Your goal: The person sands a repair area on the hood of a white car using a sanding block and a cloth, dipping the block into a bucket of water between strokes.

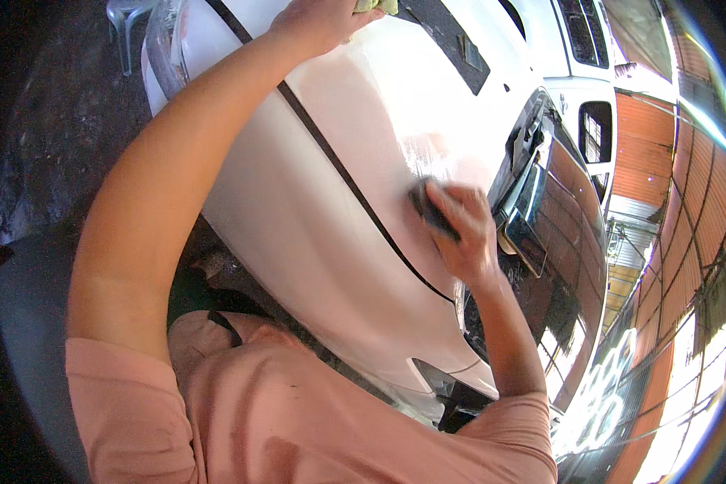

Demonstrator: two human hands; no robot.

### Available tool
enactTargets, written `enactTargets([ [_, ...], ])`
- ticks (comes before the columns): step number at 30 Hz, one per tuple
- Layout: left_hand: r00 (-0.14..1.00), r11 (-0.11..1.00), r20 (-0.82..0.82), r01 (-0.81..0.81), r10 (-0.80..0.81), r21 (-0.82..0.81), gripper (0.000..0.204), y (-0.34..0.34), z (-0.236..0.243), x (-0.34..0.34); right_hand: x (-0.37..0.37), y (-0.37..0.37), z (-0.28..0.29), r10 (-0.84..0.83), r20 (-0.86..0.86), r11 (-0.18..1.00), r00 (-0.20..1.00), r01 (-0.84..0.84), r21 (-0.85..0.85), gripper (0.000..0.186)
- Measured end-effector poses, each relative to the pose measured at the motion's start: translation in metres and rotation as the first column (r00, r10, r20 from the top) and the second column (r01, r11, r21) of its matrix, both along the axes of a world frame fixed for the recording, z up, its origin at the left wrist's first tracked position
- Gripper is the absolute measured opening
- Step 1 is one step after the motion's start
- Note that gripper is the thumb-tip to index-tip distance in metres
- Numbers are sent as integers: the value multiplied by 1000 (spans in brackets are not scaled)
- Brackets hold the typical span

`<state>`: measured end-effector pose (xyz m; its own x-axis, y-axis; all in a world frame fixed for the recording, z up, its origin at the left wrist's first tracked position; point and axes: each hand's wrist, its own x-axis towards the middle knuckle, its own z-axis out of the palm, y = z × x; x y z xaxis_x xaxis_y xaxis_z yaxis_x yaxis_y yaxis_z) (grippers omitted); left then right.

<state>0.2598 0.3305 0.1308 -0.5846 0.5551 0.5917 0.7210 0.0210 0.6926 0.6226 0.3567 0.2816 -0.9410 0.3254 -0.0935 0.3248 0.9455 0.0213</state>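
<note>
My right hand [469,234], slightly blurred by motion, grips a dark sanding block [436,211] and presses it flat against the white car hood [355,97]. Around the block the hood is dull, and wet-looking streaks shine just beyond it. My left arm stretches across the fender [290,210] to the far part of the hood. There my left hand [319,22] is closed on a pale yellow-green cloth or sponge [377,6], partly cut off by the upper edge. A dark gap runs between hood and fender.
A dark flat sheet [436,32] with a small dark rectangular piece [470,53] lies on the hood. To the right are the windshield [561,218] and wipers. Another white vehicle [573,90] stands beyond. A pale plastic stool [126,32] is on the dark floor at far left.
</note>
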Motion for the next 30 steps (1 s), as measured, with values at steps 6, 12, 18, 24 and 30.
enactTargets([
  [6,1000,999,-15,8,-7,54,55,4,2,7,-73,17,-4,-62,-111,998,992,59,-33,41],
  [12,1000,1000,5,2,-2,29,54,-3,2,1,-1,-15,-1,17,-39,1000,999,-16,9,49],
  [18,1000,998,-4,10,-10,68,54,1,4,9,-78,21,-8,-112,-110,994,988,109,-30,46],
  [24,1000,998,-15,-18,19,63,54,-2,-1,0,-14,-11,-8,-70,-82,996,994,75,54,52],
  [30,1000,997,0,-1,1,83,54,4,1,9,-96,10,-11,-139,-147,989,979,146,35,37],
])
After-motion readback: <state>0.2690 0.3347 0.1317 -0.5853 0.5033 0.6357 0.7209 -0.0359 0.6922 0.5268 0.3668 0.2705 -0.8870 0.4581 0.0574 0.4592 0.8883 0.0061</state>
